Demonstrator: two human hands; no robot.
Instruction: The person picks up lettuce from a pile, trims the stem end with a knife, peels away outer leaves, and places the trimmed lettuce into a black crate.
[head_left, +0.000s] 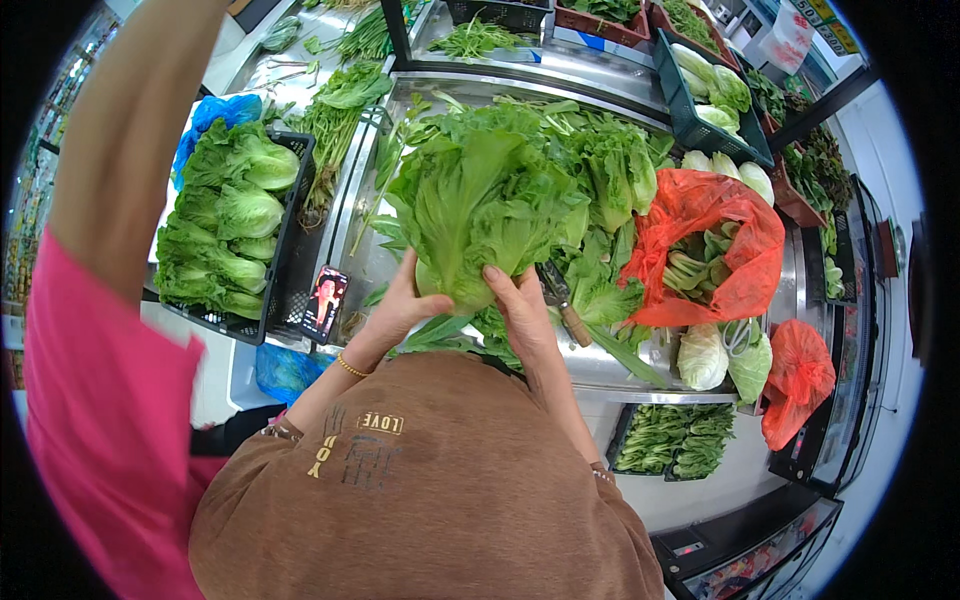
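A large head of green leafy lettuce (470, 200) is held up in front of me, its pale base toward my body. My left hand (403, 312) grips the base from the left side, thumb across the front. On the other side my right hand (522, 312) closes around it, thumb pressed on the leaves. The fingers of both hands are partly hidden behind the lettuce. Just right of my right hand lies a knife (574, 324) with a wooden handle, its blade partly covered. More loose lettuce (615, 170) and leaves spread over the metal counter (600, 375) behind.
A black crate (285, 235) of lettuce stands left, beside a lit phone (325, 300). To the right sit a red plastic bag (745, 295) of greens and a cabbage (703, 357). Another person's pink sleeve (110, 400) and raised arm are close at left.
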